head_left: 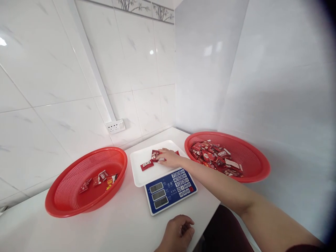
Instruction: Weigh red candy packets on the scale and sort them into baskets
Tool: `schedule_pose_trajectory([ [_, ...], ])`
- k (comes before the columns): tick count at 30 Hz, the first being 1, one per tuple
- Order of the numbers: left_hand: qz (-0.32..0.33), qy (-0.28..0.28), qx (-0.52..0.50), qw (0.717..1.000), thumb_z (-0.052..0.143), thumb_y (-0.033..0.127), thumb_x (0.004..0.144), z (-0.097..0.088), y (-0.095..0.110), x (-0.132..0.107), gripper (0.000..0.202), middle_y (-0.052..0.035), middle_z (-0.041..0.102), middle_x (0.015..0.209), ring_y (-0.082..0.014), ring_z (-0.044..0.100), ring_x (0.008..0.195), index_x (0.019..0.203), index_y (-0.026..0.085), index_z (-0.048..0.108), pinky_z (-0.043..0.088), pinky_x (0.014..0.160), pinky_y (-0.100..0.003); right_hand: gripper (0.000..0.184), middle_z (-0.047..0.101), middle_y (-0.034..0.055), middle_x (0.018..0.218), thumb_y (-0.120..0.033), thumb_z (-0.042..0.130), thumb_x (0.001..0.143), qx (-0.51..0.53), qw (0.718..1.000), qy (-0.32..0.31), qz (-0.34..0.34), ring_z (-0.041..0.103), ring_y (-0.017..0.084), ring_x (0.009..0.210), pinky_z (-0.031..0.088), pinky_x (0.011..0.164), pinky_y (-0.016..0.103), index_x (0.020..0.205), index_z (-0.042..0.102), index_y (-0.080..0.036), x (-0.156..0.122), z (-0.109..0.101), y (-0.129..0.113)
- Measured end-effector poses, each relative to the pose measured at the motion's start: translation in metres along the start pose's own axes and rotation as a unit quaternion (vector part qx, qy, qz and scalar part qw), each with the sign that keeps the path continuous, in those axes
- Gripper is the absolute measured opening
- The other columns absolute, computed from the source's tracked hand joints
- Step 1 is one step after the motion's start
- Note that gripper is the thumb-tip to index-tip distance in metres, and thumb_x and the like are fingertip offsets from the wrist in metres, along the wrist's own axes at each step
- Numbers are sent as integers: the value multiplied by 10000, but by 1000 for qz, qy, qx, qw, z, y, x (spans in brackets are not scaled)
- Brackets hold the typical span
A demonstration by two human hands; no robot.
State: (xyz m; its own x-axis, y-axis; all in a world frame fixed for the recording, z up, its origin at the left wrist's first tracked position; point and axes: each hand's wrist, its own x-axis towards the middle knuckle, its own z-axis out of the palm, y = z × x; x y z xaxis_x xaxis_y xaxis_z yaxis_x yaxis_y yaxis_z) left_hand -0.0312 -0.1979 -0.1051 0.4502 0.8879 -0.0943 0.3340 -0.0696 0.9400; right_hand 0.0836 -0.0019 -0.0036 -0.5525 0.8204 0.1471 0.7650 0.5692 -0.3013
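Note:
My right hand (169,157) reaches over the white tray (141,178) of a digital scale, its fingers closed about a small red wrapped packet (154,155). Another red packet (146,165) lies on the tray, left of that hand. A bit of red wrapper (177,153) shows behind the hand; the rest is hidden. The blue scale panel (170,190) has number keys and three displays. Near the table's front edge, my left hand (178,232) is loosely curled, with nothing visible in it.
A red perforated basket (86,157) on the left holds several packets (103,175). The red basket (252,161) on the right contains a heap of red packets (212,155). Behind the white table (115,217), a tiled wall carries a power socket (115,126).

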Motion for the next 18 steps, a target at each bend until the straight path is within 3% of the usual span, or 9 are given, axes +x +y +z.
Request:
schedule_pose_trajectory([
  [3, 7, -6, -1, 1000, 566, 245, 730, -1, 1, 0, 209, -31, 623, 754, -127, 529, 640, 901, 151, 643, 416, 589, -220, 332, 458, 64, 1320, -419, 501, 823, 7, 1000, 15, -2, 316, 264, 1269, 288, 991, 453, 1104, 600, -274, 1, -3, 0],
  [6, 2, -7, 3, 1000, 564, 249, 732, -1, 1, 0, 214, -27, 620, 744, -129, 530, 643, 908, 152, 639, 411, 586, -221, 502, 322, 103, 1422, -451, 500, 818, 13, 1000, 26, 9, 198, 306, 1324, 204, 1014, 536, 1275, 454, -248, 6, -2, -3],
  [9, -4, -4, 4, 1000, 573, 258, 723, 0, -2, 0, 215, -26, 621, 743, -135, 537, 658, 901, 158, 642, 415, 598, -223, 453, 337, 74, 1423, -413, 459, 848, 22, 1000, 9, -4, 179, 298, 1335, 168, 1022, 554, 1277, 451, -269, 11, 2, -10],
  [14, 3, -8, -14, 1000, 584, 219, 695, 3, -15, 6, 213, -30, 616, 725, -114, 493, 588, 885, 144, 646, 388, 555, -215, 291, 573, 93, 1178, -331, 434, 874, 27, 999, 13, -36, 414, 264, 1193, 269, 993, 459, 1060, 620, -208, 10, 3, -26],
  [18, 10, -26, -35, 999, 581, 180, 674, 3, -22, 10, 235, -34, 605, 718, -95, 449, 544, 891, 129, 657, 353, 517, -204, 283, 626, 122, 1007, -313, 440, 879, 25, 998, 39, -42, 534, 239, 1017, 374, 907, 376, 991, 635, -142, 1, -1, -35],
])
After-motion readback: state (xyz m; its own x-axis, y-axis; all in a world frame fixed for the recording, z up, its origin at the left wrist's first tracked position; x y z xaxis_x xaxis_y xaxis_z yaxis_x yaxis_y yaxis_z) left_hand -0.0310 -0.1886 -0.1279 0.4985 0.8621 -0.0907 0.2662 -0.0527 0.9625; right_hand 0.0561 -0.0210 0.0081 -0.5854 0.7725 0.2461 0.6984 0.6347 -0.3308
